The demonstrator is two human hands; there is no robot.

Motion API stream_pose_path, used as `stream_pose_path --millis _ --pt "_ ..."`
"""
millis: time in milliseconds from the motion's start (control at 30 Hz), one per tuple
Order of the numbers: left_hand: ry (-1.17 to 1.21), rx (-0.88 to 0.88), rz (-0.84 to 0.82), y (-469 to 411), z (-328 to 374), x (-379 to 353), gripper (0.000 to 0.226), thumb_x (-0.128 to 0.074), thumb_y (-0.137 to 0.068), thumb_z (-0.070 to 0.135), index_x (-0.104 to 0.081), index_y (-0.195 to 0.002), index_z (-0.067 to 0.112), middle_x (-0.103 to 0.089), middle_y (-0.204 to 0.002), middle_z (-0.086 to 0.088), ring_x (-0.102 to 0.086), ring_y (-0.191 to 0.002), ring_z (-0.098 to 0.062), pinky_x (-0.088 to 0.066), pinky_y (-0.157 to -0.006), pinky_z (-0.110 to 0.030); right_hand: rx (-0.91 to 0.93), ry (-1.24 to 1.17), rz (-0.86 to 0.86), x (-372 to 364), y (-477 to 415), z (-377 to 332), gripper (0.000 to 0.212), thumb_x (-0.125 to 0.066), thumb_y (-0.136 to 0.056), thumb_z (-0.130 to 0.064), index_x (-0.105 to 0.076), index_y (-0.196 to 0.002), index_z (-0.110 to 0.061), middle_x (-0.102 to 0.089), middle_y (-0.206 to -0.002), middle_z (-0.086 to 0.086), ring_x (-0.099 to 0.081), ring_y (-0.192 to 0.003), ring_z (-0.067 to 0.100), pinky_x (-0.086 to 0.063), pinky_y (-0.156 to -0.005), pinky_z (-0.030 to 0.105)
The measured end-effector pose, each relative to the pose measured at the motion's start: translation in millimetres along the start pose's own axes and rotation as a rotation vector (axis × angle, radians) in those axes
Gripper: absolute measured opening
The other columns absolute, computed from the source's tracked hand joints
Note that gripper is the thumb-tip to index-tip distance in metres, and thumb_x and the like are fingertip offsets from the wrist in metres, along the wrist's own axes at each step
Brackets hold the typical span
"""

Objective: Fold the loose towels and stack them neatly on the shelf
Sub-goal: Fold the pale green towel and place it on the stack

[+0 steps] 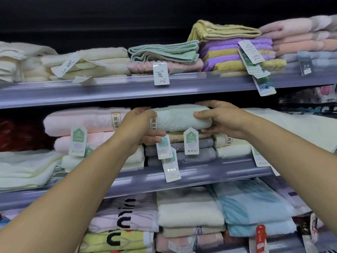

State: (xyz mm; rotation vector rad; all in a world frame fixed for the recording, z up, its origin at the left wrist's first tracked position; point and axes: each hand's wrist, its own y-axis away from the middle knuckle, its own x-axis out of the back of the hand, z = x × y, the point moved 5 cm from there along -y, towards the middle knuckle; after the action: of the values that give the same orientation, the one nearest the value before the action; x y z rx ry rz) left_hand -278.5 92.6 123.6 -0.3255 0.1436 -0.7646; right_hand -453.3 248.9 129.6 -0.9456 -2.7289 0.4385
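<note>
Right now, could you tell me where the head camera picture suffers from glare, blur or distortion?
In the head view, the wide lens bows the grey plastic shelf rails; they carry streaky light reflections. The edges smear, as at the loose cream towel far right. The back wall is nearly black. The folded pale green towel, held by the left hand and right hand, stays fairly sharp.

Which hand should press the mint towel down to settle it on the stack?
Right, probably. The right hand already lies over the top and front of the mint towel, fingers spread across it. The left hand only grips its left end, thumb beneath.
</note>
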Motion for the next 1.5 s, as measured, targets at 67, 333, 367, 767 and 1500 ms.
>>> stream_pose_path --millis 67,333,367,767,1500 --pt "0.033 0.019 -0.020 1.4 2.6 -2.1 0.040 -0.059 -0.096 0.017 -0.049 -0.134 0.020 -0.051 -0.131 -0.004 -0.078 -0.068 -0.027 -0.057 -0.043 -0.028 -0.023 0.001 0.017 -1.2 -2.6 -0.6 0.034 -0.072 -0.087 -0.009 -0.063 -0.117 -0.023 -0.069 -0.109 0.006 -0.068 -0.091 0.020 -0.057 -0.058 0.026" --pt "0.082 -0.111 -0.007 9.4 2.5 -0.1 0.056 -0.059 -0.098 0.012 -0.039 -0.148 0.023 -0.078 -0.068 0.007 -0.076 -0.083 -0.032 -0.060 -0.056 -0.032 0.079 -0.083 0.031 -6.8 -11.0 3.2 0.057 -0.072 -0.084 -0.002 -0.059 -0.132 -0.029 -0.070 -0.116 -0.002 -0.067 -0.084 0.016 -0.047 -0.046 0.018" --pt "0.080 -0.103 -0.007 8.4 1.4 0.0 0.057 -0.060 -0.097 0.011 -0.038 -0.149 0.022 -0.078 -0.074 0.004 -0.077 -0.080 -0.028 -0.059 -0.053 -0.031 0.067 -0.072 0.022 -8.1 -10.5 4.5 0.054 -0.072 -0.084 -0.003 -0.060 -0.131 -0.028 -0.070 -0.115 -0.001 -0.067 -0.083 0.015 -0.048 -0.047 0.018" --pt "-0.052 -0.265 0.046 12.5 -8.3 -5.0 0.040 -0.056 -0.100 0.013 -0.053 -0.138 0.024 -0.067 -0.115 -0.025 -0.073 -0.063 -0.011 -0.055 -0.049 -0.023 0.208 0.093 0.061 6.0 6.9 12.6 0.051 -0.085 -0.074 -0.014 -0.068 -0.122 -0.017 -0.071 -0.112 0.013 -0.076 -0.092 0.018 -0.062 -0.073 0.030" --pt "-0.152 -0.294 0.008 14.0 -12.2 5.6 0.041 -0.064 -0.096 0.013 -0.055 -0.134 0.023 -0.074 -0.088 -0.017 -0.075 -0.068 -0.021 -0.062 -0.060 -0.032 0.231 0.212 0.130 2.7 17.6 12.2 0.042 -0.076 -0.083 0.000 -0.065 -0.124 -0.002 -0.070 -0.114 0.011 -0.073 -0.078 -0.002 -0.054 -0.065 0.013"
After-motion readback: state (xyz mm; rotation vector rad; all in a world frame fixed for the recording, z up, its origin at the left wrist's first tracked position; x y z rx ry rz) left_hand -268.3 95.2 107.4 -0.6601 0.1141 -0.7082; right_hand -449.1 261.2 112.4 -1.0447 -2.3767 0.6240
